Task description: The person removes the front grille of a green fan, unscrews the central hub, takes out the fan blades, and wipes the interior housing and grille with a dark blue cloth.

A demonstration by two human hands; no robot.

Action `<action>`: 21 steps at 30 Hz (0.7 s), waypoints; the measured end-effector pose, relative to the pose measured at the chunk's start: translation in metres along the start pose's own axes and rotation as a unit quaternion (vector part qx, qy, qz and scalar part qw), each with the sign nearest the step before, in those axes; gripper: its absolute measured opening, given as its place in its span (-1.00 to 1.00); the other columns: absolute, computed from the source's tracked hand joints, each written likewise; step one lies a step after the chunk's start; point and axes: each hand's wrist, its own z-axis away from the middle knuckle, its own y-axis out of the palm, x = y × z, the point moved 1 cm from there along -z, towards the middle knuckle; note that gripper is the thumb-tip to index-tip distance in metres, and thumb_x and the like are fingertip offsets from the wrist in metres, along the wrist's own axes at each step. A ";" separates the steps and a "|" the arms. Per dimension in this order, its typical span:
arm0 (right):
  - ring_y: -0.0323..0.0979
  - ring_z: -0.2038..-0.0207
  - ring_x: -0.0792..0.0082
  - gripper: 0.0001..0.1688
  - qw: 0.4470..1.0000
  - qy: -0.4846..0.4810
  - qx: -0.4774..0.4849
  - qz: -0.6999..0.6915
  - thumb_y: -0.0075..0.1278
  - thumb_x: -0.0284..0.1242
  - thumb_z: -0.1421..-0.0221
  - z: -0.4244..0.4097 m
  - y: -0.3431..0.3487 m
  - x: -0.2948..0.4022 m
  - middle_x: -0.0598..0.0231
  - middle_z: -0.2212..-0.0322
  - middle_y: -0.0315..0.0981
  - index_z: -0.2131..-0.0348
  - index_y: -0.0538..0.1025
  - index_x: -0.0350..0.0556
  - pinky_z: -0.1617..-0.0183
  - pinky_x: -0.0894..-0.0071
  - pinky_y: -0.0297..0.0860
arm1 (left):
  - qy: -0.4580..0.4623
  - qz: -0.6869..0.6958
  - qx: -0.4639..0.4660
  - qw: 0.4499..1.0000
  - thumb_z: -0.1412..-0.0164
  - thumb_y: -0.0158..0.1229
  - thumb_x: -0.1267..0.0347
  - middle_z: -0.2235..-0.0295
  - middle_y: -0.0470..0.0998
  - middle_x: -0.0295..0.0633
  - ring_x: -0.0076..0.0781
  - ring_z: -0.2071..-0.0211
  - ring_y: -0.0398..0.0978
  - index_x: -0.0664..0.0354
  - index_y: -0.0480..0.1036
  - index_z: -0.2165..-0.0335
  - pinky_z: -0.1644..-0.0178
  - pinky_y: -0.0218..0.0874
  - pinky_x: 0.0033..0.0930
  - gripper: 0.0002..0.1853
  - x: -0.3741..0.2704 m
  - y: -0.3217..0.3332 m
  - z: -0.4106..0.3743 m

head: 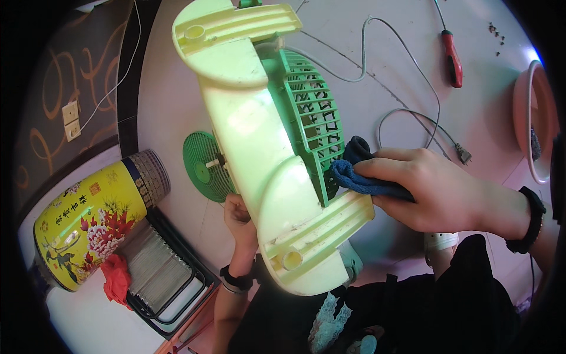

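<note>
A plastic fan housing [239, 128], pale yellow-green with a green slatted grille [316, 119], is tilted up in front of me with its feet side towards the camera. My right hand [420, 186] pinches a dark blue cloth [362, 175] against the lower end of the grille. Behind the housing's left edge is my left hand [239, 214], its fingers curled at that edge; the housing hides part of it. A round green fan grille [205, 167] shows beyond the housing, above that hand. A grey power cord [365, 48] runs from the housing to a plug [463, 155] on the floor.
A red-handled screwdriver [453, 62] lies on the floor, with several small screws [498, 37] near it. A pink basin [524, 119] stands at the right. On the left are a yellow floral vase [95, 221], a black-framed folding chair [159, 265] and a red plastic bag [116, 278].
</note>
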 end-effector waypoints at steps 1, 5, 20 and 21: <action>0.42 0.36 -0.10 -0.59 1.000 -0.001 -0.001 -0.003 0.01 -0.53 0.05 -0.001 0.000 0.000 -0.01 0.35 0.41 0.12 0.41 -0.20 0.29 0.06 0.36 | 0.008 0.008 0.013 1.000 0.00 0.27 0.57 0.51 0.40 -0.39 -0.70 0.47 0.37 0.17 0.24 0.40 0.37 0.26 -0.63 -0.69 -0.002 0.002 0.000; 0.42 0.41 -0.03 -0.57 1.000 -0.012 -0.011 -0.012 0.02 -0.59 0.09 -0.002 0.000 0.002 0.02 0.39 0.41 0.13 0.41 -0.26 0.34 0.17 0.34 | 0.018 0.027 0.043 0.999 -0.06 0.22 0.56 0.47 0.45 -0.34 -0.67 0.45 0.42 0.19 0.26 0.37 0.36 0.29 -0.61 -0.74 -0.004 0.009 -0.006; 0.45 0.31 0.46 -0.51 0.994 -0.050 -0.099 -0.019 0.06 -0.57 0.01 -0.029 -0.030 0.042 0.17 0.35 0.46 0.03 0.41 -0.20 0.25 0.45 0.39 | -0.043 -0.001 -0.043 0.998 -0.15 0.12 0.53 0.38 0.52 -0.23 -0.60 0.38 0.49 0.21 0.30 0.33 0.35 0.34 -0.56 -0.85 -0.059 0.010 -0.037; 0.45 0.29 0.46 -0.50 0.994 -0.017 -0.103 -0.020 0.06 -0.54 0.01 -0.029 -0.036 0.045 0.17 0.32 0.46 0.01 0.40 -0.19 0.23 0.47 0.39 | -0.048 0.009 -0.048 0.998 -0.15 0.11 0.53 0.37 0.52 -0.23 -0.59 0.38 0.49 0.22 0.30 0.32 0.35 0.34 -0.56 -0.86 -0.061 0.012 -0.042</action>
